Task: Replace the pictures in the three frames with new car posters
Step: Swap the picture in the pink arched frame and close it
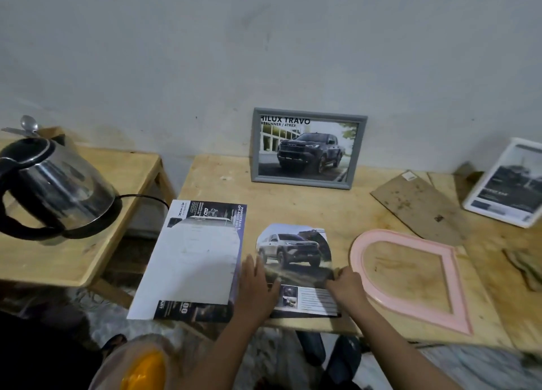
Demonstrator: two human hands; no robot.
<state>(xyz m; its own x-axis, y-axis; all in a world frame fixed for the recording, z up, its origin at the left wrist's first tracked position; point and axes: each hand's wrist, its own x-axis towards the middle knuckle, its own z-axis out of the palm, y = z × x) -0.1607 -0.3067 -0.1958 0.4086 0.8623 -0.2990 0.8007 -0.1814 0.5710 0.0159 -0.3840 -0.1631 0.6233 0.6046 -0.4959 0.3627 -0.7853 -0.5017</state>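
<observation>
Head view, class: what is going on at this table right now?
A person is working on a cut-out car picture lying on the table. The left hand presses flat on its left edge while the right hand grips its right edge. The pink arched frame lies empty beside it. A grey frame holding a truck poster leans against the wall, and a white frame sits far right.

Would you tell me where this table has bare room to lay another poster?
Bare wood runs between the grey frame, the brochure, the cut poster and the backing board. The side table is free in front of the kettle. The front edge is crowded: brochure, cut poster, left hand, right hand and pink frame lie side by side.
</observation>
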